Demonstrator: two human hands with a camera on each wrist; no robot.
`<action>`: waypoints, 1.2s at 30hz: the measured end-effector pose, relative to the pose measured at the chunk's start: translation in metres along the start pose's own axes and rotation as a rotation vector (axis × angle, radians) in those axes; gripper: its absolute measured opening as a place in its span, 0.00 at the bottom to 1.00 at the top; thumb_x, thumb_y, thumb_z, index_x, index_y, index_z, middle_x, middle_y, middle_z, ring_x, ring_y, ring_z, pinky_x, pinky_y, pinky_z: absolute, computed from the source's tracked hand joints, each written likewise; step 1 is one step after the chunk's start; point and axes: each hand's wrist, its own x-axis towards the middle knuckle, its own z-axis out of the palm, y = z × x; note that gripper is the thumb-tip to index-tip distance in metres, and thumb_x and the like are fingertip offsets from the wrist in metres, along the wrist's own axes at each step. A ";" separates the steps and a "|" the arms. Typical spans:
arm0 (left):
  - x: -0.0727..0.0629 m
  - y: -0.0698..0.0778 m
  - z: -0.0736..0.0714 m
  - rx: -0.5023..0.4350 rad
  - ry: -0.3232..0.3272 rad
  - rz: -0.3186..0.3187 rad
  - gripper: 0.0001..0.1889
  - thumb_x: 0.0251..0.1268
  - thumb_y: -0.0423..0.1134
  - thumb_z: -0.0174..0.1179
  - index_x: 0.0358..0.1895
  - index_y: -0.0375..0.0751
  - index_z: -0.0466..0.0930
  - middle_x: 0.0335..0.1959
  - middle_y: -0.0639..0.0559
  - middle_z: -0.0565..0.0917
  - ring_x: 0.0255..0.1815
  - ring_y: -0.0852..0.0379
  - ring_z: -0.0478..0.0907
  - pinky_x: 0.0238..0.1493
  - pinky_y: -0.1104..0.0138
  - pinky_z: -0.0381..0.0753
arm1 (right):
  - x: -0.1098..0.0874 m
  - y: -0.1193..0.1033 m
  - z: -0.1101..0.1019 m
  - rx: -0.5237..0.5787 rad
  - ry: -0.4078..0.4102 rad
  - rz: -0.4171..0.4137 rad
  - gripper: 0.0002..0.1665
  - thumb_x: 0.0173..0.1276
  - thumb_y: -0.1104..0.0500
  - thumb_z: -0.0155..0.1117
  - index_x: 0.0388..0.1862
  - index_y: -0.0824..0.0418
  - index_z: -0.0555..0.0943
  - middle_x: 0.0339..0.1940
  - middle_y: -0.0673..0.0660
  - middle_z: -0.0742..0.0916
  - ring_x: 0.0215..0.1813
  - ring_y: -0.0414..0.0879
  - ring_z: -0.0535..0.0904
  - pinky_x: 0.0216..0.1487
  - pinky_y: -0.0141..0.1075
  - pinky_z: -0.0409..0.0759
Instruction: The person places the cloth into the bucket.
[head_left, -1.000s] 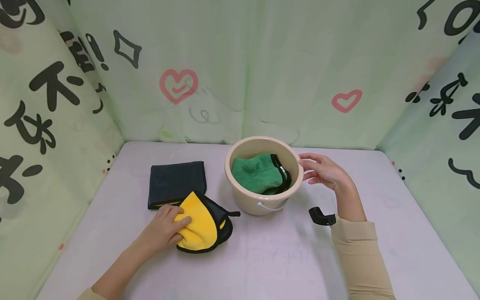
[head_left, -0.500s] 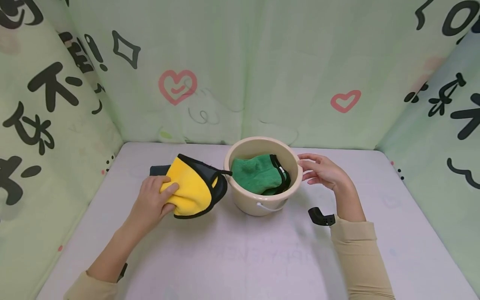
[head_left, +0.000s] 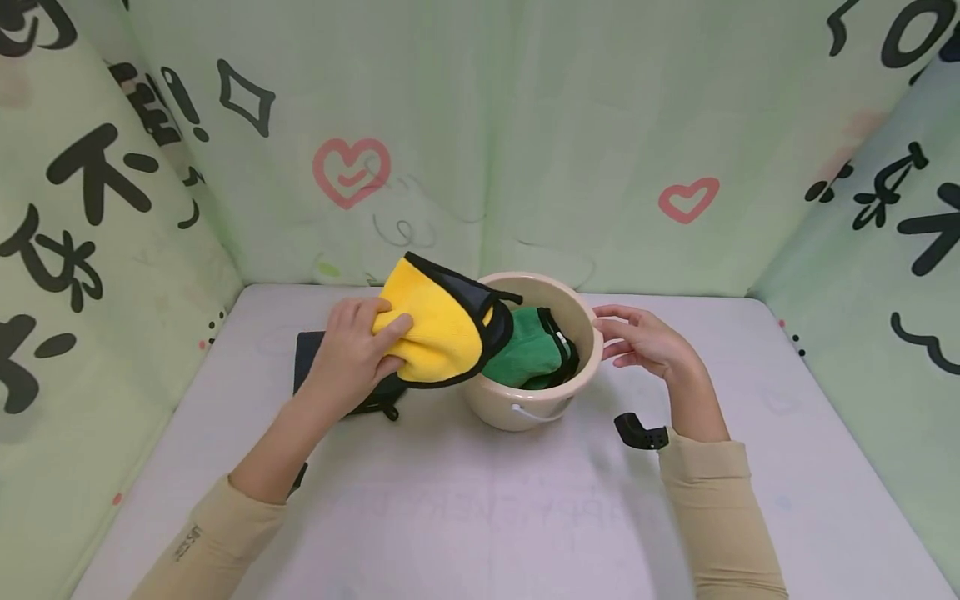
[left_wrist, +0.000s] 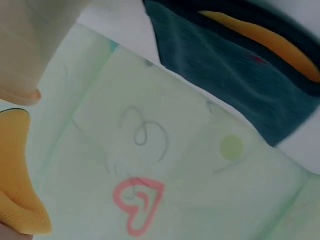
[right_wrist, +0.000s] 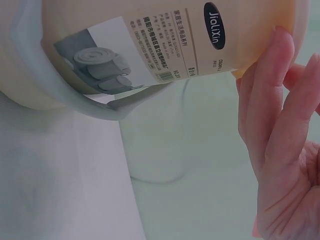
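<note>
My left hand (head_left: 351,350) pinches a folded yellow towel (head_left: 433,333) with a dark back and black edging, lifted so that it overlaps the left rim of a beige bucket (head_left: 497,406). Inside the bucket lies a green towel (head_left: 525,348) with black trim. On the bucket's right, my right hand (head_left: 647,343) touches the wall by the rim, its fingers (right_wrist: 272,95) fairly straight in the right wrist view. Partly hidden behind my left hand is a folded dark towel (head_left: 306,354); the left wrist view shows its dark blue-green face and a yellow strip.
A white table (head_left: 480,517) carries everything, with green printed curtains (head_left: 585,125) along its back and sides. The bucket's white handle (head_left: 534,413) hangs down in front. A black wrist mount (head_left: 641,433) juts from the right forearm.
My left hand has raised the yellow towel from the table, over the dark towel, then rightward to the bucket's rim. The right hand and bucket have stayed in place.
</note>
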 end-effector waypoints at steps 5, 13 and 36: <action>0.018 0.006 0.017 0.015 -0.033 0.013 0.20 0.58 0.54 0.48 0.48 0.45 0.68 0.42 0.35 0.69 0.42 0.39 0.66 0.45 0.48 0.66 | 0.001 0.000 0.001 0.008 -0.009 -0.007 0.33 0.66 0.50 0.57 0.64 0.64 0.62 0.29 0.48 0.83 0.26 0.40 0.81 0.27 0.28 0.79; 0.044 0.018 0.040 0.087 -0.111 0.061 0.20 0.51 0.44 0.66 0.48 0.47 0.73 0.42 0.39 0.72 0.43 0.42 0.68 0.48 0.53 0.66 | 0.000 -0.001 0.001 -0.005 -0.007 -0.003 0.33 0.66 0.50 0.57 0.64 0.65 0.62 0.29 0.49 0.83 0.26 0.40 0.81 0.27 0.28 0.79; 0.087 0.036 0.083 0.128 -0.684 0.219 0.18 0.66 0.46 0.48 0.59 0.59 0.67 0.52 0.46 0.67 0.45 0.48 0.63 0.53 0.58 0.60 | -0.002 -0.003 0.000 -0.002 -0.008 0.021 0.32 0.68 0.57 0.52 0.68 0.65 0.56 0.29 0.48 0.83 0.27 0.40 0.81 0.27 0.26 0.78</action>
